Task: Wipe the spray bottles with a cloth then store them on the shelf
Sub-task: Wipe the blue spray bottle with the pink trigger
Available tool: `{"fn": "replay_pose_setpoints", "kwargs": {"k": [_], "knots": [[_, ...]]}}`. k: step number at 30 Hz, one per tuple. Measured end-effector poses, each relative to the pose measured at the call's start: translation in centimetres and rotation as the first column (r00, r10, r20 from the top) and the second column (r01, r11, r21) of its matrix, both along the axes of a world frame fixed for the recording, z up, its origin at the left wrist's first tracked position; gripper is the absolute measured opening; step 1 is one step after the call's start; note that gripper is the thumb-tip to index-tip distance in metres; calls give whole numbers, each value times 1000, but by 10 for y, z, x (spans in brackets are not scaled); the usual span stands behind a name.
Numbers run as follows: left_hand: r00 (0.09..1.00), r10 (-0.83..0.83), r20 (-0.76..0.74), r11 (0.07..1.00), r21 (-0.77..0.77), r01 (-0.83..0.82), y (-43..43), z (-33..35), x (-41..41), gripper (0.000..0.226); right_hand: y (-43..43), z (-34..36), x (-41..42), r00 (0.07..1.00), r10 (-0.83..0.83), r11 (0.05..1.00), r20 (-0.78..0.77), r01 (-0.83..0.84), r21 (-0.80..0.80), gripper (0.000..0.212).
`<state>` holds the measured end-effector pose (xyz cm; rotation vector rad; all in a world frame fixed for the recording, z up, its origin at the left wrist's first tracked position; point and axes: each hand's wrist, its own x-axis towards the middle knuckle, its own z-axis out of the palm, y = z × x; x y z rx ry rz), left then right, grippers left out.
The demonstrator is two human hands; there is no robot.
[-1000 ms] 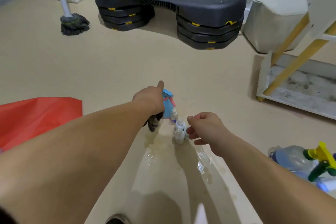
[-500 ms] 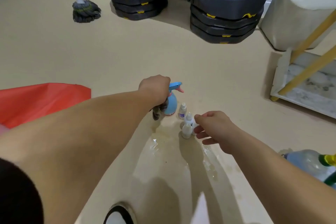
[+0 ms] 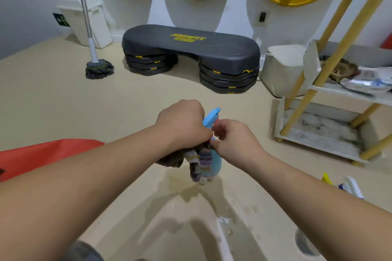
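A blue spray bottle [image 3: 216, 165] with a blue head and pink trigger is held up over the floor between both hands. My left hand [image 3: 182, 125] grips a dark striped cloth [image 3: 198, 162], bunched against the bottle's neck and hanging down its left side. My right hand [image 3: 235, 142] pinches the bottle's neck just under the trigger. The tip of a small white bottle [image 3: 203, 181] shows on the floor below the cloth. The white shelf [image 3: 318, 137] with yellow legs stands at the right.
More spray bottles [image 3: 350, 188] lie at the right edge behind my right forearm. The wet floor patch [image 3: 224, 220] lies below my hands. A red sheet [image 3: 42, 154] is at the left. Further back are a black step platform [image 3: 191, 48], a mop [image 3: 99, 69] and a white stool [image 3: 282, 70].
My left hand has lifted the blue bottle and the cloth off the floor. My right hand has moved up from the small white bottles to the blue bottle's neck. The camera has tilted up.
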<state>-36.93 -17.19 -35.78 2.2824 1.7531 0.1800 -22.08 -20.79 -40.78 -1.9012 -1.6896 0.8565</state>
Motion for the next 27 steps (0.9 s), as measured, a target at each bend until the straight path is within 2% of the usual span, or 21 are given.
{"fn": "replay_pose_setpoints", "kwargs": {"k": [2,7,10,12,13,15,17,19,20,23,27], "knots": [[995,29,93,1000,-8,-28,-23,16,6,38,-22,25,9,999,11,999,42,-13,31,27],[926,43,375,998,-52,-26,-68,42,28,43,-74,68,34,1000,26,992,-6,-25,125,19],[823,41,566,993,-113,28,-91,53,40,37,-90,79,53,998,-62,986,-20,64,153,16],[722,108,683,965,-247,90,-103,56,43,40,-95,82,67,989,-138,979,-53,145,145,17],[696,156,701,942,-317,108,-108,56,42,49,-96,81,74,979,-184,971,-86,194,139,20],[714,228,662,899,-425,106,-110,51,38,57,-101,76,84,965,-233,958,-123,249,142,16],[770,246,589,872,-481,90,-106,42,35,41,-104,67,90,964,-236,954,-127,254,160,11],[814,226,535,890,-453,50,-100,32,32,19,-103,60,94,970,-217,958,-108,233,166,11],[816,216,536,908,-417,33,-96,29,30,16,-102,57,96,977,-191,965,-92,204,165,11],[778,182,602,958,-288,-1,-84,26,24,33,-93,50,97,992,-111,978,-56,119,170,5],[717,76,693,997,-36,-71,-78,32,21,31,-84,46,93,999,-18,988,-45,25,156,6]]}}
